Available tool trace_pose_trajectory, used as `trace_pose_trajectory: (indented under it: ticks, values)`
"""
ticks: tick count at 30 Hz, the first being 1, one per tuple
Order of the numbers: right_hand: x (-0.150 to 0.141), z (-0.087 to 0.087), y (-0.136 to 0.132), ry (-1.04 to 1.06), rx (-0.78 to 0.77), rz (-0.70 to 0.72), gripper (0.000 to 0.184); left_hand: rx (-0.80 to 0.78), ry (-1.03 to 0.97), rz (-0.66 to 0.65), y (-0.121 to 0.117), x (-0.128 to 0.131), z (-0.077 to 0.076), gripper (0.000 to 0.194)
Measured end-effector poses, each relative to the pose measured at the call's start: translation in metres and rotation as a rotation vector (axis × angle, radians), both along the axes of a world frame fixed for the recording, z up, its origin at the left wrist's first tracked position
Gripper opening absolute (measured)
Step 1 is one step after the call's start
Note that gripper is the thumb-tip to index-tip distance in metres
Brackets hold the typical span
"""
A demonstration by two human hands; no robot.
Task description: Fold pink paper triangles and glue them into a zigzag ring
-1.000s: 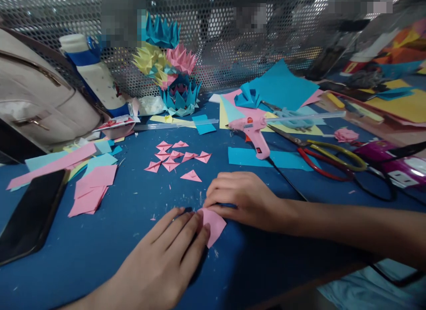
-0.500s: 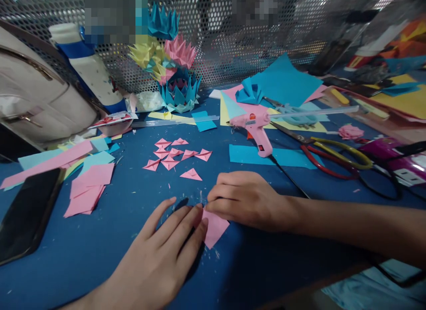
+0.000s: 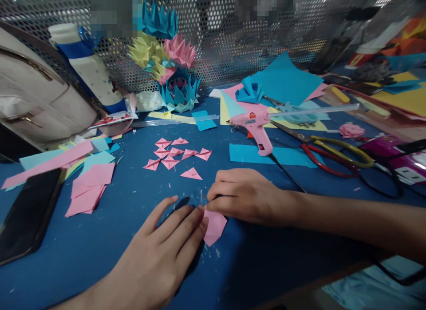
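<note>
A small pink paper square (image 3: 215,228) lies on the blue table under my fingertips. My left hand (image 3: 161,245) stretches flat from the lower left, fingers apart, two fingertips resting on the paper's left edge; its thumb is hidden. From the right, my right hand (image 3: 248,194) has its fingers curled together, pinching the paper's upper corner. Just beyond both hands lie several folded pink paper triangles (image 3: 169,162), with one triangle (image 3: 191,173) nearest me. A stack of pink paper squares (image 3: 89,196) sits to the left.
A pink glue gun (image 3: 254,125) with its cord and red-and-yellow-handled scissors (image 3: 333,154) lie at the right. A black phone (image 3: 29,212) is at the left, near a white bottle (image 3: 89,65) and a bag (image 3: 40,83). Paper flowers (image 3: 179,90) stand against a perforated metal screen (image 3: 213,48).
Both hands stay almost in place. The pink paper's lower right outline has altered slightly, its right corner drawing a little inward.
</note>
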State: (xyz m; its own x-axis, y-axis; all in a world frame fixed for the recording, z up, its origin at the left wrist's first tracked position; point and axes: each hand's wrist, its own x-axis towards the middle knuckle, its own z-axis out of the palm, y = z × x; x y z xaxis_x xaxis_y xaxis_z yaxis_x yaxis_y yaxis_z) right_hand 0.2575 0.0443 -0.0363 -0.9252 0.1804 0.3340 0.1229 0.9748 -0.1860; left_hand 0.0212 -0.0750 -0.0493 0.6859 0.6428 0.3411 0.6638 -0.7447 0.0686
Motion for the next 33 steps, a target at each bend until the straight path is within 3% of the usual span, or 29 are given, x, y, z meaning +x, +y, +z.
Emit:
trace_pose_trajectory:
  ticks: [3,6,10,15,21,29,33]
  values:
    - [0.002,-0.002,0.006,0.050,-0.199,-0.007,0.017,-0.023,-0.007,-0.008,0.001,-0.001,0.001,0.040]
    - [0.004,-0.004,0.008,0.107,-0.269,-0.024,0.015,-0.034,-0.009,-0.010,0.003,-0.002,0.001,0.041]
    - [0.006,-0.003,0.006,0.114,-0.183,0.006,0.017,-0.050,-0.036,-0.017,0.004,-0.002,0.001,0.043]
    - [0.007,0.000,0.004,0.122,0.033,0.047,0.019,-0.049,-0.045,-0.019,0.005,-0.003,-0.001,0.041]
    - [0.008,0.001,0.004,0.017,0.225,0.064,0.034,-0.036,-0.040,-0.027,0.005,-0.003,0.002,0.040]
    - [0.005,0.004,0.002,-0.032,0.266,0.070,0.037,-0.030,-0.015,-0.050,0.006,-0.003,0.004,0.042]
    - [0.003,0.008,0.006,-0.044,0.094,0.076,0.028,-0.024,-0.014,-0.067,0.008,-0.004,0.006,0.043]
